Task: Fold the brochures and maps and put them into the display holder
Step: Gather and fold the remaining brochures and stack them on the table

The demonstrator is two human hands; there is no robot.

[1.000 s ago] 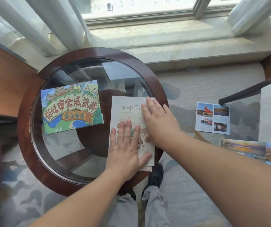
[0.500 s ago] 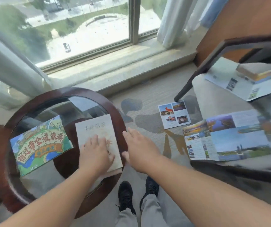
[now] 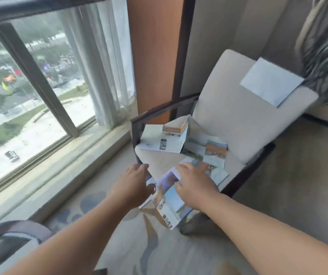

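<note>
A large unfolded brochure (image 3: 169, 201) with landscape photos lies at the front of the armchair seat (image 3: 159, 161), bent and hanging past the front edge. My left hand (image 3: 133, 183) grips its left edge, fingers curled down. My right hand (image 3: 195, 185) holds its right part, with the fingers bent over the top edge. More unfolded brochures lie further back on the seat: a white one (image 3: 165, 141) with a part standing up, and a photo one (image 3: 215, 151). No display holder is in view.
The armchair has a dark wooden armrest (image 3: 159, 110) on the left and a white sheet (image 3: 270, 84) on its backrest. The round table's rim (image 3: 10, 233) shows at the bottom left. A window sill (image 3: 70, 161) and curtain (image 3: 103, 66) run along the left.
The view swung right from the round table to the armchair. Both hands left the folded booklet on the table and took hold of the large brochure on the seat.
</note>
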